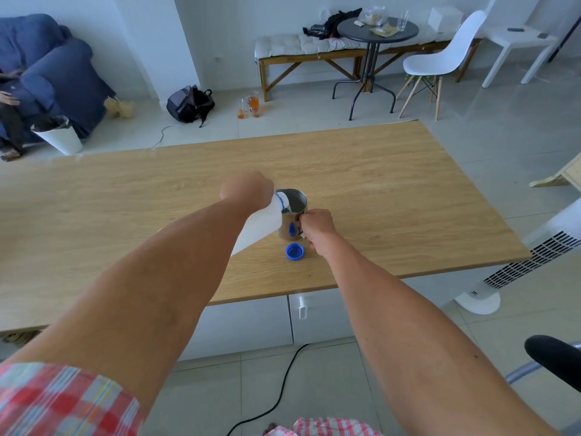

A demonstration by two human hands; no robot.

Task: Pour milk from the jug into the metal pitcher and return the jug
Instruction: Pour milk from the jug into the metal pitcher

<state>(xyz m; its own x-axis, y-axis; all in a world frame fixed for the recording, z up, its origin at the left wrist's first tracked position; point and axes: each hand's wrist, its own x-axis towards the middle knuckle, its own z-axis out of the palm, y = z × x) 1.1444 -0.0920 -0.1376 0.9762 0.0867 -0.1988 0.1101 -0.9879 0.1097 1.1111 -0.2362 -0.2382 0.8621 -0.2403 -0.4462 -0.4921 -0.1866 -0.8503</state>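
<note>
A person in a rolled red-and-blue plaid sleeve (63, 401) leans over a light wooden table (377, 184), both bare forearms stretched toward its middle, with the pour itself in hand. Nearest the camera, at about 6 o'clock from the vessels, a blue screw cap (295, 252) lies open side up on the tabletop, just beside the right wrist and apart from the pitcher. The right hand (317, 229) is closed around the handle of the metal pitcher (290, 215), which stands upright on the wood, steadied from its 3 o'clock side. The left hand (246, 191) is wrapped over the white plastic milk jug (259, 229), held off the table and tipped steeply from 8 o'clock, its blue-ringed mouth lying over the pitcher's rim at 10 o'clock; a pale pool shows inside the steel wall, though the stream itself is too small to make out, and how full the pitcher stands cannot be told. The task appears to be at its midpoint: the next move calls for rolling the jug back upright without a drip down the pitcher's side, then setting it down, probably recapped with the blue cap. Beyond the table's far edge, at 12 o'clock, sit a cushioned wooden bench (314, 48) and a round black cafe table (377, 33).
</note>
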